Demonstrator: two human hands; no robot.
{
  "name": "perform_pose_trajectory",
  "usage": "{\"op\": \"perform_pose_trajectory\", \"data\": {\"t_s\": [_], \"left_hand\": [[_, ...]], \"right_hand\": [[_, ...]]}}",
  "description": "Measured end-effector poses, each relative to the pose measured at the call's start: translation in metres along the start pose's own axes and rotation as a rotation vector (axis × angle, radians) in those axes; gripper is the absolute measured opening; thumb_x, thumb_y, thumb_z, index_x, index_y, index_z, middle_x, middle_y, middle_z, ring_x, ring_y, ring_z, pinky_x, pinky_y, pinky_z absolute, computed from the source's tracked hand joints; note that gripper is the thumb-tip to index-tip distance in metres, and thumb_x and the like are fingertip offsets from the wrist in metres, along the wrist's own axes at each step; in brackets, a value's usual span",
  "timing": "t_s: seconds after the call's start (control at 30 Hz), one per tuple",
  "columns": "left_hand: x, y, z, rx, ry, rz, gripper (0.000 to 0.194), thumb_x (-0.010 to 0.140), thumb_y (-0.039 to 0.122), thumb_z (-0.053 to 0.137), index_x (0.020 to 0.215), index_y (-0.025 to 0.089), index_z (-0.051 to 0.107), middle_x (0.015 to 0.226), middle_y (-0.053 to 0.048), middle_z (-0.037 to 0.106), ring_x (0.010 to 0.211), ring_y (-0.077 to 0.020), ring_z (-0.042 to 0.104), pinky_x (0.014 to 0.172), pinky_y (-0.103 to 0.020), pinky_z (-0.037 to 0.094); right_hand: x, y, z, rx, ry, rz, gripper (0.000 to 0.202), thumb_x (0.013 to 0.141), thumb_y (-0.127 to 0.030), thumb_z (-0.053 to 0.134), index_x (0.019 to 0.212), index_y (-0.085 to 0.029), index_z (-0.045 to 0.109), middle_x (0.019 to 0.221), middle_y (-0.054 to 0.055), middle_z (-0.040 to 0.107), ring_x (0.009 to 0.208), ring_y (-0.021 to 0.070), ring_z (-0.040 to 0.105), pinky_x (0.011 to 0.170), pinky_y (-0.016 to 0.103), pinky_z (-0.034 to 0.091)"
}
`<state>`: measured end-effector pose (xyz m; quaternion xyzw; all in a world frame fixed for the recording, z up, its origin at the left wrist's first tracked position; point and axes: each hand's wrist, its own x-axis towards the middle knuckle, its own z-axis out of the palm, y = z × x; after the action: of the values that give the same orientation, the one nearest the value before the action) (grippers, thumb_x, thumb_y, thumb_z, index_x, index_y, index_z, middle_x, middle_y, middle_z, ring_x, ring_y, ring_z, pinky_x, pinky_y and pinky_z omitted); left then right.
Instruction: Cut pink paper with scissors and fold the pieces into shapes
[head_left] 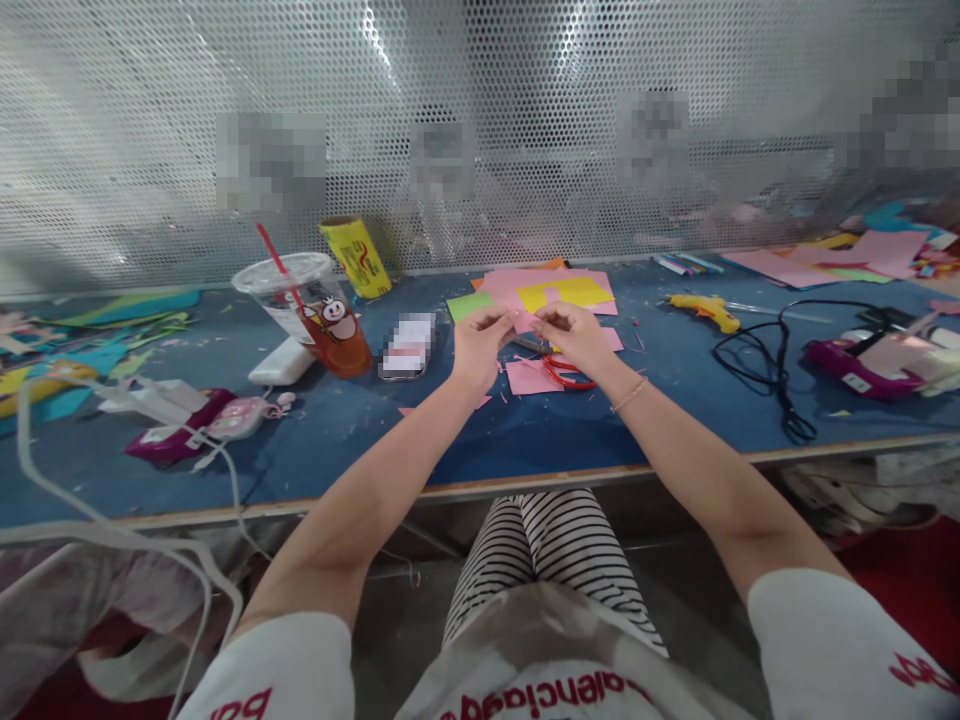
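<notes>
Both of my hands are raised over the middle of the blue table, fingertips close together. My left hand [480,345] pinches one side of a small piece of pink paper [524,319]. The other side sits in the closed fingertips of my right hand [576,338]. Behind the hands lie stacked sheets of pink paper [499,284], with yellow paper [587,292] on top and green paper [466,305] at the left. Below my right hand rest red-handled scissors [568,374], partly hidden, beside a pink scrap [529,378].
A drink cup [330,325] with a red straw, a phone [409,346] and a yellow cylinder [358,258] stand left. At right are a yellow glue gun [705,311], a black cable [780,370] and a purple power strip [862,372]. White cables [112,520] hang over the left edge.
</notes>
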<state>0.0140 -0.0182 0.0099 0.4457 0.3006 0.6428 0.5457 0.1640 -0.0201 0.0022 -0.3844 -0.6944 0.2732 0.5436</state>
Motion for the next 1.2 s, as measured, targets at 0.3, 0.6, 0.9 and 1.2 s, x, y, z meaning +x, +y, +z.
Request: {"op": "perform_pose_trajectory", "data": {"t_s": [0.3, 0.6, 0.9, 1.2], "left_hand": [[-0.001, 0.005, 0.000, -0.069, 0.020, -0.054, 0.028, 0.058, 0.011, 0.073, 0.082, 0.017, 0.060, 0.070, 0.002, 0.064, 0.069, -0.0094, 0.063, 0.079, -0.030, 0.053], [0.001, 0.000, -0.001, -0.079, -0.045, -0.074, 0.025, 0.058, 0.011, 0.074, 0.079, 0.016, 0.061, 0.072, 0.003, 0.063, 0.072, -0.0081, 0.063, 0.078, -0.027, 0.053], [0.002, -0.004, -0.004, 0.125, -0.154, -0.138, 0.030, 0.054, 0.029, 0.079, 0.066, 0.011, 0.058, 0.063, -0.001, 0.063, 0.067, -0.0138, 0.066, 0.072, -0.029, 0.055], [0.004, -0.006, -0.002, 0.160, -0.103, -0.014, 0.032, 0.051, 0.028, 0.080, 0.063, 0.012, 0.055, 0.061, -0.002, 0.064, 0.065, -0.0138, 0.066, 0.071, -0.028, 0.055]], "right_hand": [[0.000, 0.001, 0.002, 0.193, 0.057, 0.139, 0.025, 0.066, -0.036, 0.069, 0.081, -0.018, 0.063, 0.079, 0.003, 0.065, 0.068, 0.0125, 0.060, 0.069, 0.030, 0.053], [0.003, 0.009, 0.002, 0.286, 0.115, 0.173, 0.030, 0.060, -0.033, 0.073, 0.085, -0.017, 0.064, 0.078, 0.001, 0.064, 0.073, 0.0126, 0.062, 0.078, 0.032, 0.053], [0.007, 0.014, 0.000, 0.230, 0.152, 0.124, 0.024, 0.064, -0.028, 0.068, 0.085, -0.017, 0.064, 0.081, 0.002, 0.066, 0.075, 0.0129, 0.062, 0.077, 0.031, 0.052], [0.008, 0.009, 0.002, 0.173, 0.127, 0.102, 0.030, 0.065, -0.026, 0.068, 0.092, -0.014, 0.064, 0.090, 0.005, 0.067, 0.078, 0.0130, 0.061, 0.079, 0.030, 0.051]]}}
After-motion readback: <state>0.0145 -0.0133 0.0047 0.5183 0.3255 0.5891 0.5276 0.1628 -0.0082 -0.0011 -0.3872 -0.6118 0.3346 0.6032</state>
